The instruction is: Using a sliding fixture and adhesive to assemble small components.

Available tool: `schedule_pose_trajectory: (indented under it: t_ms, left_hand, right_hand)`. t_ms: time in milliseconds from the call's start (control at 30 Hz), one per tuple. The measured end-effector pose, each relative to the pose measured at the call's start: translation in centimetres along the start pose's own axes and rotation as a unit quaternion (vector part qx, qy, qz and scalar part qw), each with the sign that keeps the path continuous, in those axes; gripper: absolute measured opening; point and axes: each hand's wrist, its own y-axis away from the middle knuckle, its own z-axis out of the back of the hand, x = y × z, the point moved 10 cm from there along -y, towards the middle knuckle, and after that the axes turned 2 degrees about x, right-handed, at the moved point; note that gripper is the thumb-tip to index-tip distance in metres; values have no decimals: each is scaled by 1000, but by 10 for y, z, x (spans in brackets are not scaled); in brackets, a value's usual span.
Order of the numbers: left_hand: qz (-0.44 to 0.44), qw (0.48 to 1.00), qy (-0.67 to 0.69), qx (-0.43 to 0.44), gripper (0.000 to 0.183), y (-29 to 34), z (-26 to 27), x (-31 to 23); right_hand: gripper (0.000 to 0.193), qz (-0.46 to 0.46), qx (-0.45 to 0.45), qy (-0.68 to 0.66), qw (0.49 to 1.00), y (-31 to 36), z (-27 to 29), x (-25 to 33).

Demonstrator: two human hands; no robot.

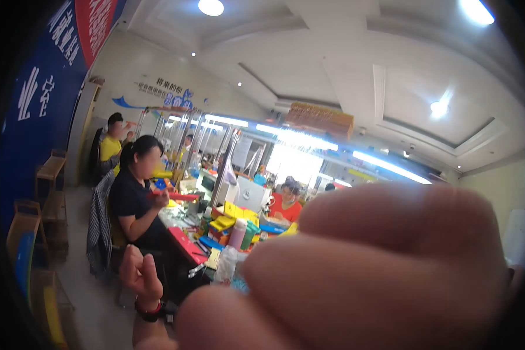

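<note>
My right hand [385, 262] is very close to the camera and fills the lower right. Its fingers are curled and pressed together; anything between them is hidden. Lower left, beyond it, rises my left hand [142, 273], a dark and red band [150, 314] round its wrist. The thumb and fingers there are bent together in a pinch, and I cannot make out anything in them. Both hands are raised off the worktable [186, 245]. Behind my right hand, partly covered by it, stand a clear plastic bag [226, 265] and a pink bottle [237, 233].
Yellow boxes [239, 214] and small tools crowd the worktable. A person in dark clothes [137, 198] sits on its left side, a person in red [286, 204] farther back. Lamp tubes [391, 166] hang above on a metal frame. Wooden stools [51, 166] line the left wall.
</note>
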Motion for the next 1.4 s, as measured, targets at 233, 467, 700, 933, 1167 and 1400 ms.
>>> schedule_pose_trajectory:
  t_ms: [233, 467, 700, 933, 1167, 1400]
  left_hand:
    - [20, 999, 32, -38, 37, 13, 15, 9]
    - [1, 999, 32, -43, 36, 16, 12, 6]
    - [-5, 999, 22, -45, 33, 17, 13, 7]
    - [-25, 998, 20, -52, 31, 12, 12, 0]
    - [-16, 999, 21, 22, 22, -5, -6, -15]
    - [-142, 970, -37, 193, 46, -19, -66, -74]
  right_hand:
    - [36, -71, 13, -30, 997, -5, 7, 6]
    - [32, -146, 24, -29, 989, -5, 14, 4]
    - [28, -221, 36, -24, 974, -2, 21, 4]
    - [25, -297, 37, -16, 954, 7, 30, 4]
    - [23, -386, 49, -13, 921, 25, 36, 3]
    - [23, -493, 101, -36, 863, 57, 19, -12]
